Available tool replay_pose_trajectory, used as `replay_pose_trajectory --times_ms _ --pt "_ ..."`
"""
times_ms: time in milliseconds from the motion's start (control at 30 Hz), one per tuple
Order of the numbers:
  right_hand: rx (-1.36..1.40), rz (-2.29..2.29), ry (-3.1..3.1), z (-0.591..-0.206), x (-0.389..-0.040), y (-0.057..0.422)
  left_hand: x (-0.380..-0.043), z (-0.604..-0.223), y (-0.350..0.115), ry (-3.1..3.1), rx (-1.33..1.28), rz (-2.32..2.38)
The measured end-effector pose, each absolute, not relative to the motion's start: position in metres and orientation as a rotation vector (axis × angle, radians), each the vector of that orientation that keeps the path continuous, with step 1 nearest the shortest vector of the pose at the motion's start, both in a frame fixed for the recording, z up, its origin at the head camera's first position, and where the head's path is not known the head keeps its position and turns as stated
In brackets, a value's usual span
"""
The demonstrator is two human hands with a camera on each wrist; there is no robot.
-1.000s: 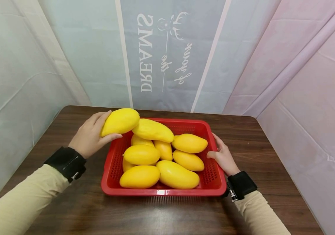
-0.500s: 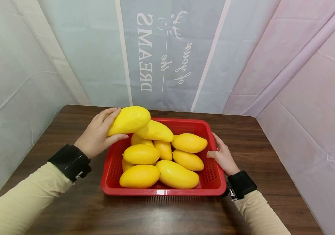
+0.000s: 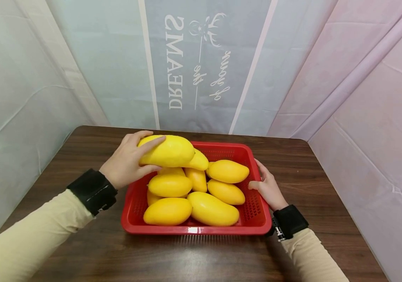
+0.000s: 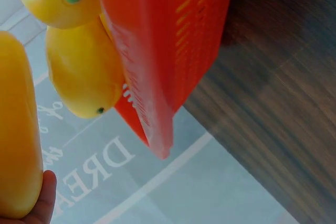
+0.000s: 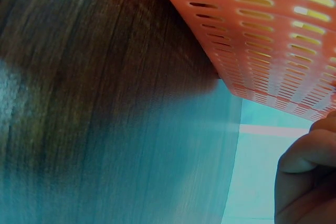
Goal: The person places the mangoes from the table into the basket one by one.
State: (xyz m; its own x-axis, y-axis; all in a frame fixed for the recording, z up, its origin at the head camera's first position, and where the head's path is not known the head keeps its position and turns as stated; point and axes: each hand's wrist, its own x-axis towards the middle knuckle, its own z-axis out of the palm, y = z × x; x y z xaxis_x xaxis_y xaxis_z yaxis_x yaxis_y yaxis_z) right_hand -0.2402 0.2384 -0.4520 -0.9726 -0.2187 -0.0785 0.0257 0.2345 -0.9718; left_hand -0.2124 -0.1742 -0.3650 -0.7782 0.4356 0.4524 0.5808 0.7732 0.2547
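Note:
My left hand (image 3: 128,160) grips a large yellow mango (image 3: 169,152) over the back left corner of a red plastic basket (image 3: 194,230). In the left wrist view that mango (image 4: 18,129) shows at the left edge, with a fingertip (image 4: 47,195) against it. Another mango (image 3: 200,160) lies partly hidden behind the held one. Several more mangoes, among them one at the front (image 3: 213,209), are piled in the basket. On the basket's right side my right hand (image 3: 269,190) holds the rim, thumb on the inner side and fingers outside.
The basket stands on a dark wooden table (image 3: 314,211). A printed cloth backdrop (image 3: 201,70) hangs behind the table, and pale cloth walls (image 3: 373,117) close in both sides. Slotted walls of the basket fill the upper right of the right wrist view.
My left hand has moved right and the gripped mango with it, now covering much of the mango behind. The right hand and basket have stayed in place.

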Motion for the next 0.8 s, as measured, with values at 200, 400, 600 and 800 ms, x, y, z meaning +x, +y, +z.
replay_pose_trajectory --times_ms 200,400,600,800 --pt "-0.177 -1.812 2.308 -0.452 -0.24 0.239 -0.211 -0.362 -0.166 -2.664 -0.863 -0.55" --pt "-0.179 -1.812 2.307 -0.453 -0.239 0.239 -0.208 -0.361 -0.157 -2.643 -1.032 -0.529" --pt "-0.183 -1.816 2.307 -0.453 -0.24 0.239 -0.205 -0.361 -0.149 -2.62 -1.136 -0.499" --pt "-0.175 -1.815 2.308 -0.453 -0.24 0.239 -0.203 -0.359 -0.14 -2.618 -1.159 -0.502"
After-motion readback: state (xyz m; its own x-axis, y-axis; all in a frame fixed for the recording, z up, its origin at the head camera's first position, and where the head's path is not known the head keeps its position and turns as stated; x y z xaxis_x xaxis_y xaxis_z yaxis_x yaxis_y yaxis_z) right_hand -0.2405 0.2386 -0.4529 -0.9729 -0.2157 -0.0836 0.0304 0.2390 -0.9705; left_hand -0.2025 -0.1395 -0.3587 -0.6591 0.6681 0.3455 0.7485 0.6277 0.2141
